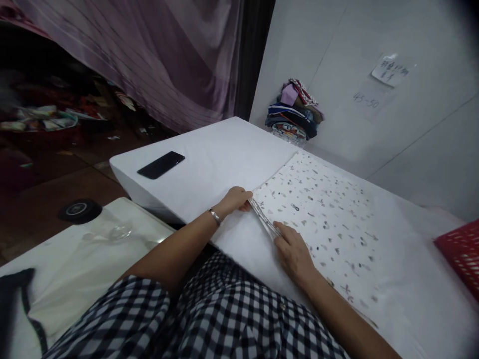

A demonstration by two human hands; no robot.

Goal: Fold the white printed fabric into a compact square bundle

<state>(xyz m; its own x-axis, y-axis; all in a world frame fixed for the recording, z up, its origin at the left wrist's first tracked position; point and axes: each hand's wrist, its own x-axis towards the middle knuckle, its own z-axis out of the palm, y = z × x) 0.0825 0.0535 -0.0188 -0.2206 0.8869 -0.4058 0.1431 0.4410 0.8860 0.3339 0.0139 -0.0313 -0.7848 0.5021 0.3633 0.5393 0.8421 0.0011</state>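
A white cloth with a small printed pattern [325,214] lies spread flat on the white-covered table [213,144]. My left hand [236,199] pinches the near left corner of this cloth, closed around its edge. My right hand [294,252] grips the same near edge a little to the right, fingers bent over it. Between the two hands the edge is lifted and looks folded in a narrow strip. The thumb side of each hand shows; the fingertips under the cloth are hidden.
A black phone [161,165] lies on the table's left part. A pile of folded clothes [294,112] stands at the far edge by the wall. A red basket [462,257] is at the right. A lower surface with a round black object [80,211] stands at left.
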